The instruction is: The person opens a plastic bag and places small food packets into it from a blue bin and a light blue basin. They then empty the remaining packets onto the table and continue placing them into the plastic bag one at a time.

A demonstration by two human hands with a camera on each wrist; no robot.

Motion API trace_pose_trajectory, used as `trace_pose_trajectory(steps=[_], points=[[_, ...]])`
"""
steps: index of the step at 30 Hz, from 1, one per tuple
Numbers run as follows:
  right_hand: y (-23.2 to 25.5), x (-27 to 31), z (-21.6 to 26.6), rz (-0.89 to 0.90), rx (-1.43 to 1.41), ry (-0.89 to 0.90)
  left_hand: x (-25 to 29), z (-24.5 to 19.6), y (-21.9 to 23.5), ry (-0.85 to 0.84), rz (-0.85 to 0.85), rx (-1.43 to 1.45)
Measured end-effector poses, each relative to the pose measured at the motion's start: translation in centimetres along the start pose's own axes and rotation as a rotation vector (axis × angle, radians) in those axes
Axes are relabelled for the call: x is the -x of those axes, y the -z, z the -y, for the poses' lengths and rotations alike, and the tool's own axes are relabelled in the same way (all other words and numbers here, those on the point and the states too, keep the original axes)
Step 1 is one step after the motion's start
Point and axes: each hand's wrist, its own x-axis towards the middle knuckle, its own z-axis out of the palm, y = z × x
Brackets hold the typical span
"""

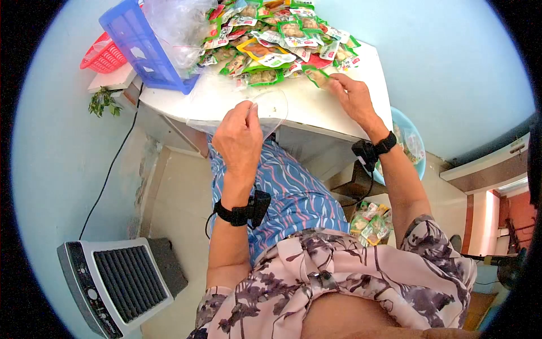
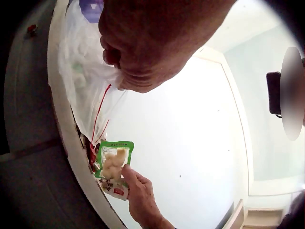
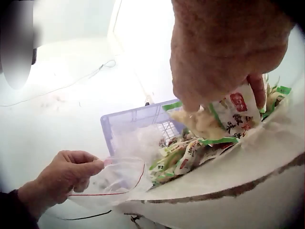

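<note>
My left hand (image 1: 238, 135) pinches the rim of a clear plastic zip bag (image 3: 116, 179) with a red line along its mouth. The bag hangs at the front edge of the white table (image 1: 372, 73), its mouth spread in the right wrist view. To the right, my right hand (image 1: 354, 99) pinches a small green-edged snack packet (image 1: 315, 76) between thumb and fingers. Pale pieces show through the packet's window (image 2: 114, 160) in the left wrist view. Just beyond both hands lies a heaped pile of similar snack packets (image 1: 271, 45).
A blue plastic crate (image 1: 149, 53) full of clear bags (image 1: 180, 28) stands tilted at the table's left. Behind it is a red basket (image 1: 104, 55). A light blue tub (image 1: 420, 164) sits below right, near more packets (image 1: 372, 223). A grey appliance (image 1: 130, 277) stands on the floor.
</note>
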Motion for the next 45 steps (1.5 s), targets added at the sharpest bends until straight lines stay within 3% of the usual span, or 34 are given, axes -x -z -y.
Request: trace_pose_trajectory(steps=[4,10,13,16,19,22,25,29,33,41,44,45], points=[[-0.3,-0.9,0.3,-0.142,0.047,-0.035,0.1,-0.1,-0.2,0.003,-0.013,-0.005],[-1.2,-0.3,0.5,-0.208,-0.088,-0.057,0.3,0.1,-0.1,0.031,0.010,0.010],[-0.8,-0.5,-0.2,-0.199,-0.124,-0.155,0.4,0.5,-0.4,0.020,-0.008,0.009],[-0.2,-0.7,0.0,-0.119,-0.173,-0.193,0.6,0.5,-0.5,0.020,-0.004,0.020],[-0.9,-0.9,-2.6,-0.056,-0.158,-0.018,0.6,0.5,-0.4,0.037,-0.003,0.031],[-0.1,0.0,-2.0,0.031,-0.548,-0.256,0.5,0.4,-0.4,0.042,0.004,0.024],[2.0,1.3,1.1,-0.006,-0.626,-0.372,0.5,0.1,-0.5,0.050,0.016,0.036],[2.7,3.4,2.7,0.117,-0.881,-0.345,0.5,0.0,-0.7,0.034,-0.027,0.054],[1.3,4.9,6.1,0.274,-0.998,-0.385,0.3,-0.1,-0.9,0.003,-0.028,0.058],[-4.1,4.2,8.7,0.258,-1.247,-0.458,0.1,-0.1,-1.0,-0.075,-0.011,0.028],[-4.9,4.2,10.2,0.260,-1.354,-0.488,0.1,-0.7,-0.4,-0.014,0.065,0.014],[-4.9,3.9,10.5,0.301,-1.275,-0.486,0.0,-0.7,-0.5,-0.020,0.065,0.021]])
